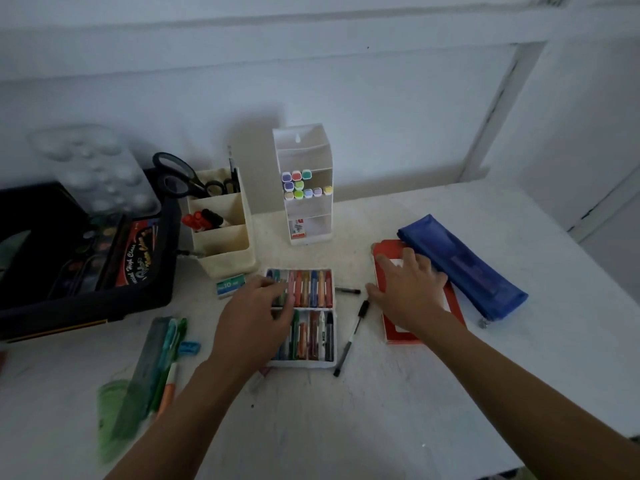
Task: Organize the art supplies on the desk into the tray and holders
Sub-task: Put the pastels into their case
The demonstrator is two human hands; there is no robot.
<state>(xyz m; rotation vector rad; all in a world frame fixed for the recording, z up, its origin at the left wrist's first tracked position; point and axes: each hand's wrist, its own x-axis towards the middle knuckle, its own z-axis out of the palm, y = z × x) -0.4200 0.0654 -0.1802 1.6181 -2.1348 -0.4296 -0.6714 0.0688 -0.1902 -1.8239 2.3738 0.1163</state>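
On the white tabletop, the left grip lies open with its fingers on the crayons in the crayon box, and the right grip rests flat and open on the red lid just beside that box.

Dim, cool bluish light fills the view; the tall white plastic marker holder casts a soft shadow leftward on the pale wall; wide-angle distortion bows the wall's lines; the bundle of green pens smears with blur.
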